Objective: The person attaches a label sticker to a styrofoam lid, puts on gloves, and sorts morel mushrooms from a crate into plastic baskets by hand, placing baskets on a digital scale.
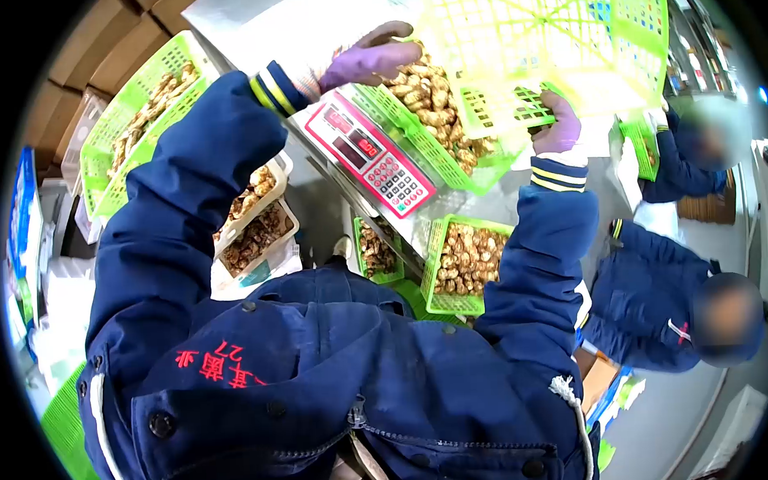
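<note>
My left hand (368, 61), in a purple glove, is held over the left edge of a green basket of knobbly brown-and-cream produce (429, 90), fingers apart and holding nothing visible. My right hand (558, 124), also gloved in purple, grips the near rim of a large green basket (554, 31), which is tilted above the filled one. No produce shows inside the tilted basket. Beside the filled basket, between my arms, a pink-and-white scale panel (370, 153) shows red digits and a keypad.
Another green basket of produce (472, 258) sits below, near my right forearm. At the left are a filled green basket (147, 121), white trays (257, 232) and cardboard boxes (98, 38). Two people in dark blue jackets (644, 303) are at the right.
</note>
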Action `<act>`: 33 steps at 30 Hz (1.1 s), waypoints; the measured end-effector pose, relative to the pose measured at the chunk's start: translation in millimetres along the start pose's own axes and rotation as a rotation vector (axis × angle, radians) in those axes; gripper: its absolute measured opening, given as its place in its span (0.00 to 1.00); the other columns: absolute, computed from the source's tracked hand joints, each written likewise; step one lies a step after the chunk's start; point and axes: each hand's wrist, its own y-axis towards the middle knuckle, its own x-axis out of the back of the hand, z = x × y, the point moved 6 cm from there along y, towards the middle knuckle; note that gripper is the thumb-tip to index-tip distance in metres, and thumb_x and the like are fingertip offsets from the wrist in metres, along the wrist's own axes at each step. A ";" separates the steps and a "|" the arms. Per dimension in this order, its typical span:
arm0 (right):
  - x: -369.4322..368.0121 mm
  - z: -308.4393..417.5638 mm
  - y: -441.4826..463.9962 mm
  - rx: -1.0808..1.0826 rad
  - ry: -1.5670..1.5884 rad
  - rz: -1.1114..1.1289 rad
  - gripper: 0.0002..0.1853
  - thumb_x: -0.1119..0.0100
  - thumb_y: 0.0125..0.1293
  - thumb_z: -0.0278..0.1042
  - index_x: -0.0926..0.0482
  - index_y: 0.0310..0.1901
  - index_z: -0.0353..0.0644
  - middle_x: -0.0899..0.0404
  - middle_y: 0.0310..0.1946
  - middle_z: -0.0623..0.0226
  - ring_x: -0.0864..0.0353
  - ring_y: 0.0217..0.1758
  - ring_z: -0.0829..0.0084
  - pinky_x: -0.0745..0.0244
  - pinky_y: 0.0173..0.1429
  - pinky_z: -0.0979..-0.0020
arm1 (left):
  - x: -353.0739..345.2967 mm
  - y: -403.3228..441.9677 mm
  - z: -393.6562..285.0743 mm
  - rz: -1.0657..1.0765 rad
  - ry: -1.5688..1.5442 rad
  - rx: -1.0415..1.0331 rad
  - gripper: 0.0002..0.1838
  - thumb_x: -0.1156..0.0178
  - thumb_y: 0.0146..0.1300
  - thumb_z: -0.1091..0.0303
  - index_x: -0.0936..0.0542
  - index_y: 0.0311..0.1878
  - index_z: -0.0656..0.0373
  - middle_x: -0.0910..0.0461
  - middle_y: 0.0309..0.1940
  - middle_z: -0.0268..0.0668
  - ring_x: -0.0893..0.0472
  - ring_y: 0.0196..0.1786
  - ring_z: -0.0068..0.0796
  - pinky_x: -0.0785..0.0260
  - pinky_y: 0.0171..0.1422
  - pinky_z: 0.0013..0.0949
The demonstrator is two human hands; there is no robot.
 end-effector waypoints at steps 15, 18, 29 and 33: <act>310.4 6.9 -293.6 -0.215 -0.276 -0.552 0.22 0.54 0.53 0.29 0.33 0.52 0.36 0.25 0.39 0.54 0.23 0.37 0.60 0.24 0.41 0.60 | -30.7 -63.9 -3.9 0.077 0.152 0.500 0.25 0.48 0.60 0.57 0.33 0.57 0.61 0.25 0.44 0.33 0.27 0.47 0.24 0.36 0.53 0.27; 311.2 -7.9 -322.6 -0.209 -0.095 -0.576 0.24 0.55 0.53 0.29 0.36 0.55 0.37 0.28 0.45 0.48 0.24 0.43 0.52 0.26 0.48 0.50 | -43.8 -62.4 -2.5 0.118 0.071 0.511 0.25 0.49 0.61 0.57 0.34 0.57 0.61 0.25 0.46 0.35 0.27 0.48 0.25 0.35 0.53 0.28; 294.1 -35.8 -321.8 -0.516 -0.887 -0.288 0.21 0.41 0.50 0.34 0.26 0.47 0.38 0.23 0.36 0.66 0.26 0.38 0.74 0.32 0.43 0.71 | -46.0 -80.0 4.6 0.306 0.191 0.473 0.21 0.49 0.62 0.61 0.32 0.56 0.60 0.27 0.36 0.29 0.28 0.39 0.18 0.36 0.45 0.24; 342.7 -50.0 -282.1 -0.635 -1.471 -0.146 0.25 0.38 0.48 0.45 0.25 0.47 0.39 0.21 0.36 0.60 0.24 0.40 0.71 0.31 0.44 0.70 | -6.5 -106.6 -52.6 0.032 0.234 0.483 0.19 0.49 0.63 0.65 0.32 0.56 0.62 0.25 0.42 0.33 0.28 0.45 0.19 0.37 0.52 0.22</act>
